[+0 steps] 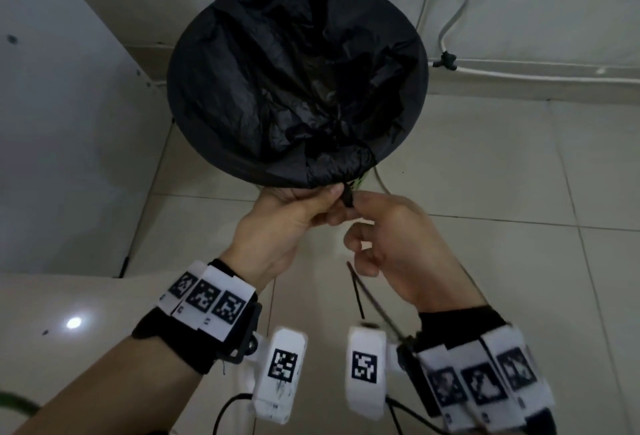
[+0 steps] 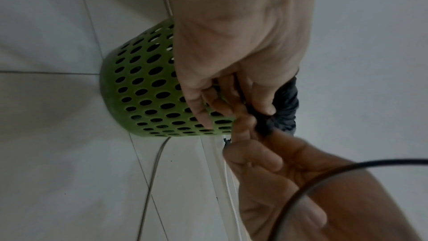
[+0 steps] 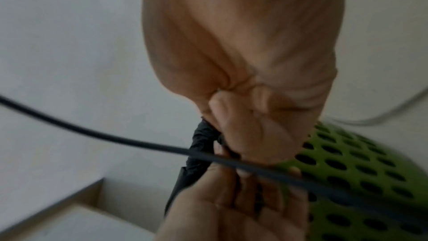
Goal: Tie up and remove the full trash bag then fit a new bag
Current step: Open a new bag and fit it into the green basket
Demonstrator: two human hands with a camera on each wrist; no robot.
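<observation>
A black trash bag [image 1: 294,85] lines a round green perforated bin [image 2: 143,94] on the tiled floor, its edge folded over the rim. At the near rim a gathered, twisted piece of the bag [image 1: 348,197] sticks out. My left hand [image 1: 304,206] pinches this piece from the left, fingers curled under the rim. My right hand [image 1: 367,209] pinches the same piece from the right with thumb and forefinger. In the left wrist view the twisted black plastic [image 2: 264,122] sits between both hands. The right wrist view shows black plastic [image 3: 201,146] beside the green bin wall [image 3: 347,168].
The bin stands in a corner near a white cabinet side [image 1: 52,105] on the left and a wall with white cables [image 1: 450,29] behind. A thin grey cable [image 2: 155,168] runs along the floor by the bin. Tiled floor [image 1: 502,164] lies to the right.
</observation>
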